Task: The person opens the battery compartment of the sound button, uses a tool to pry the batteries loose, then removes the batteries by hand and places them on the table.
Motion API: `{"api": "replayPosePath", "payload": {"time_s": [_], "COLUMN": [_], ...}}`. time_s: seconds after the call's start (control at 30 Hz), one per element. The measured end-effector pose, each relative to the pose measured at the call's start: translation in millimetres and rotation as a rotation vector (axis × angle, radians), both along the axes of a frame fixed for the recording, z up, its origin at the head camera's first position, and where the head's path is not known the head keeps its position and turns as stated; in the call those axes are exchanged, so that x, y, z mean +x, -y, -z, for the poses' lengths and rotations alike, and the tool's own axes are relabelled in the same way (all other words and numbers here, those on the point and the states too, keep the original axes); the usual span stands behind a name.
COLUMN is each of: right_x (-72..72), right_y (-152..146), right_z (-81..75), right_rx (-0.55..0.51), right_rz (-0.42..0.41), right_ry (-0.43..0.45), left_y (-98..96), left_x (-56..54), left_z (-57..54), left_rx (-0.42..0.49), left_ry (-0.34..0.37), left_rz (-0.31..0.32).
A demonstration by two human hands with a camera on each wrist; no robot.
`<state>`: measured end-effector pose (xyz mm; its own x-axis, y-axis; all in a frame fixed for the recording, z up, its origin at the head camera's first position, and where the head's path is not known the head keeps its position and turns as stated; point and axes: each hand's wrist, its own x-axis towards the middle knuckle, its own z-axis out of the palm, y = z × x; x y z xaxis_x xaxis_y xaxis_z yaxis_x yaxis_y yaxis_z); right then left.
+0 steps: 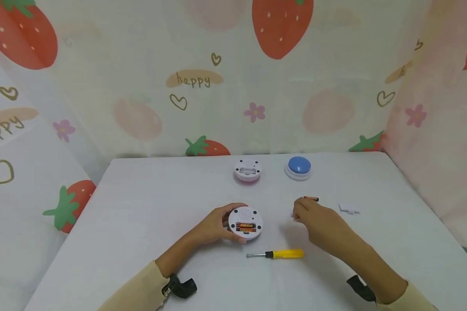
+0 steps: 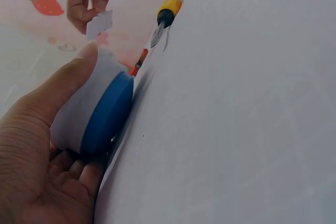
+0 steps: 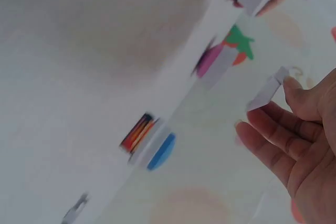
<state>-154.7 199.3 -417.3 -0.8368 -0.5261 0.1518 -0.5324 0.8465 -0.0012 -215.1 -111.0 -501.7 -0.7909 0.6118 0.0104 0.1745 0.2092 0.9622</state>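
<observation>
My left hand (image 1: 214,226) grips the rim of a round white push-button (image 1: 243,212) with a blue cap (image 2: 110,111). It lies cap down, and batteries (image 1: 245,227) fill its uncovered compartment. To its right, my right hand (image 1: 324,222) is raised over the table. Between thumb and fingers it pinches a small white battery cover (image 3: 266,92), which the left wrist view also shows. A yellow-handled screwdriver (image 1: 288,254) lies in front of the push-button, its metal tip pointing left.
At the back stand an upturned push-button (image 1: 247,164) with an open battery compartment and an upright one with a blue cap (image 1: 299,165). Loose batteries (image 1: 312,198) lie just beyond my right hand. Small white pieces (image 1: 349,210) are farther right on the white table (image 1: 159,185).
</observation>
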Motion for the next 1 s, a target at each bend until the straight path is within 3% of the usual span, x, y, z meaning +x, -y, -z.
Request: {"api": "replayPosePath", "payload": {"time_s": [0.2,0.4,0.57,1.0], "right_x": [6.8,10.5,12.7,-1.5], "right_y": [-38,-69,-96,-136], "right_z": [11.1,13.7,18.6,32.3], "right_rx": [-0.007,0.038,0.007,-0.002], "right_rz": [0.031,0.069,0.056,0.001], "right_ry": [-0.041,-0.017,-0.033,-0.078], "left_y": [-1.7,-2.9,-2.5,2.2], "left_x": [3.8,3.1,0.5,-1.0], "left_z": [7.4,5.3,2.4,0.3], "left_rx": [0.000,-0.006,-0.022,-0.030], "left_ry": [0.001,-0.008,-0.015,-0.010], "left_rz": [0.013,0.008,0.010,-0.001]}}
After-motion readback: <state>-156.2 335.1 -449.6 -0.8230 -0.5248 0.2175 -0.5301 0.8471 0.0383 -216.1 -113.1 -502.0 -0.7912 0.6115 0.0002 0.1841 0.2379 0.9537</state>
